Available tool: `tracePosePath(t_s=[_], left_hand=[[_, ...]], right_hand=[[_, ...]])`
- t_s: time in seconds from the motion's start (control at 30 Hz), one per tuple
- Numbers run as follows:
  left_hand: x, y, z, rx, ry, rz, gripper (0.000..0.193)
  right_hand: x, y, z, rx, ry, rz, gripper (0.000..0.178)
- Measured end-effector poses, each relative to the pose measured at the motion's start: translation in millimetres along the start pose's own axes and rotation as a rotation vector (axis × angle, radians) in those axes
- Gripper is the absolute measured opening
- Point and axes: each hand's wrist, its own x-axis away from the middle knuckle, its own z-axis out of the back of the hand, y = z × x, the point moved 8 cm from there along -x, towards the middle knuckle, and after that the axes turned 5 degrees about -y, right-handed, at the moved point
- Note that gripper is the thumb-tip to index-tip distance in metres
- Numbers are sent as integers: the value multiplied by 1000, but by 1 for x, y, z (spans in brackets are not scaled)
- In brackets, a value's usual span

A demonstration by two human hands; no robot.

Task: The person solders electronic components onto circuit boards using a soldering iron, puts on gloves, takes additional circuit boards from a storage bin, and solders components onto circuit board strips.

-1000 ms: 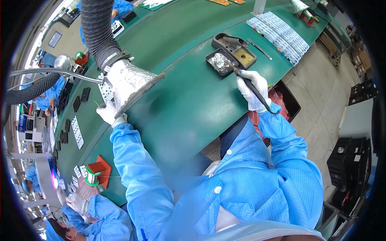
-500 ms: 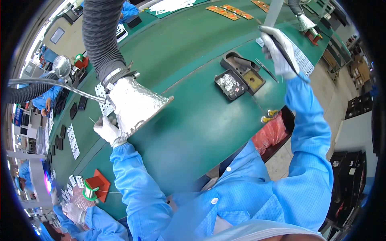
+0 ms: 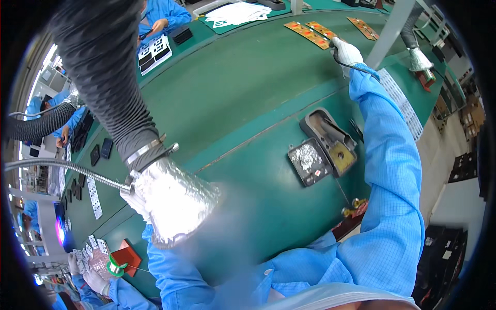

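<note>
My right hand [image 3: 349,55], in a white glove, reaches far across the green bench and is closed around a soldering iron; its dark cable [image 3: 341,63] loops back over my wrist. The fingertips are beside a strip of orange circuit boards [image 3: 321,29]. My left hand [image 3: 135,200], also gloved, is mostly behind a foil-wrapped fume hood [image 3: 178,199], so its fingers are hidden. Below my right forearm lies a dark iron stand [image 3: 324,126] with a yellowish sponge [image 3: 342,155]. Next to it is a black tray [image 3: 299,173] of small silvery bits.
A thick ribbed hose [image 3: 103,72] and a metal gooseneck [image 3: 67,168] cross the left side. A red stand with a green solder spool [image 3: 117,264] is at lower left, near a co-worker's gloved hands [image 3: 95,281]. Another person [image 3: 168,15] works across the bench. A white post [image 3: 395,33] rises at right.
My right hand has moved farther out and left, to the orange boards. The fume hood has shifted right and down and now covers most of my left hand. The view has turned somewhat.
</note>
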Motion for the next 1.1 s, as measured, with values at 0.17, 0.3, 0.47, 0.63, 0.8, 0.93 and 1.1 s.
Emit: tracePosePath(t_s=[0.17,0.3,0.47,0.63,0.8,0.93,1.1], left_hand=[[46,-14,16,-475,-37,83,52],[5,-19,6,-535,68,59,51],[-22,-17,2,-631,207,-1,49],[-40,-10,-1,-704,311,-76,49],[-50,12,-5,-766,402,-168,48],[-39,34,4,-820,493,-227,48],[-19,74,-28,-908,534,-234,47]], right_hand=[[-27,21,-51,56,-46,-10,21],[-43,24,-81,85,-134,-35,26],[-48,0,-80,236,-149,69,19],[-45,-7,-25,14,26,-50,24],[-8,2,23,-682,30,-281,34],[63,-50,86,-927,-62,-350,32],[195,-131,189,-921,-101,-208,27]])
